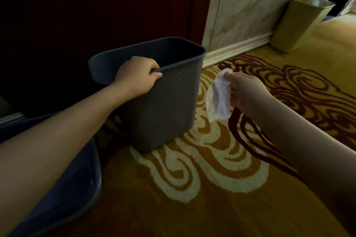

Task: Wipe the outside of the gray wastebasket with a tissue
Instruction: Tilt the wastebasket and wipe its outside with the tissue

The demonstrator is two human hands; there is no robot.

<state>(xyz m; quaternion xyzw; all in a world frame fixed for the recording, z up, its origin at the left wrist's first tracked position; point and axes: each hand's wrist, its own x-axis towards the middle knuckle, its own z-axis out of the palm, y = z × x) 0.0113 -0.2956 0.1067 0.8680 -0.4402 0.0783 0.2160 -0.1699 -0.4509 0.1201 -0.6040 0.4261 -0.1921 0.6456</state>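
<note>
The gray wastebasket (165, 106) stands upright on the patterned carpet in the middle of the head view, its opening empty and dark. My left hand (137, 76) grips its near rim, fingers curled over the edge. My right hand (245, 92) is to the right of the basket, a short gap away from its side wall, and pinches a white tissue (221, 100) that hangs down loosely from the fingers. The tissue does not touch the basket.
A second dark bin (73, 188) sits at the lower left under my left forearm. A greenish-yellow bin (296, 25) stands at the back right against a marble wall panel (246, 9) with a white baseboard. Dark wood panelling rises behind the basket.
</note>
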